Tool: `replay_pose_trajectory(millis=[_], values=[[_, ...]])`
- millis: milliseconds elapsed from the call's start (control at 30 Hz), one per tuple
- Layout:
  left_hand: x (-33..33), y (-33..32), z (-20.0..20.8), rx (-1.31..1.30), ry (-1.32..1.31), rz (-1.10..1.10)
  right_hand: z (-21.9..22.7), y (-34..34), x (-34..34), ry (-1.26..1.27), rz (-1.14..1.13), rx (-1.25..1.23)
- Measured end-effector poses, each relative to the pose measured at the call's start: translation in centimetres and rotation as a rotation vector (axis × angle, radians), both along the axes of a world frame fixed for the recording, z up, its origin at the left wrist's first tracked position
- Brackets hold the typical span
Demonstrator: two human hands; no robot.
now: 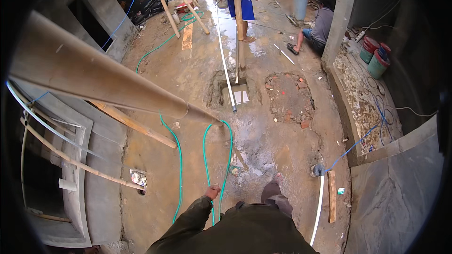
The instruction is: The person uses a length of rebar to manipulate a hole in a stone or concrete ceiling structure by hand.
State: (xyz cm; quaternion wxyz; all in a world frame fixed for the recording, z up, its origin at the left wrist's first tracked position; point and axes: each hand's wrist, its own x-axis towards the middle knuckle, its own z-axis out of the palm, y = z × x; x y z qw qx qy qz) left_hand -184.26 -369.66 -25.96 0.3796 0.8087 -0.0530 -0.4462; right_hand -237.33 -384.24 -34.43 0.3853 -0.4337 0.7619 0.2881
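My left hand (212, 191) reaches forward out of a dark olive sleeve, its fingers closed around a thin green hose (205, 153). From the hand the hose runs out over the wet, muddy floor (263, 136), bends in a narrow loop and comes back. A second length of it curves away toward the far left. My right hand is out of view. My knee and foot (274, 190) show just to the right of the left hand.
A thick bamboo pole (103, 82) slants across the left, with thinner poles beneath. A white pipe (226, 66) leads to a water-filled hole (238, 95) beside a brick-rubble patch (289, 99). One person stands and another crouches at the far end. Buckets (374, 56) sit on the right ledge.
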Motion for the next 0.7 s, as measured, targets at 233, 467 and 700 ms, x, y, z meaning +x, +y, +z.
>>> replay_pose_trajectory(millis=[233,467,700], values=[[-3.7,-3.0,1.2,0.208,0.327,0.361,3.5,-21.8,7.8,-0.103,0.243,-0.151],[-1.1,-13.8,-0.1,0.182,0.253,0.407,5.5,-40.0,14.3,-0.158,0.188,-0.534],[8.1,-29.0,-2.9,0.173,0.417,0.207,5.1,-45.8,18.1,-0.11,-0.123,-0.473]])
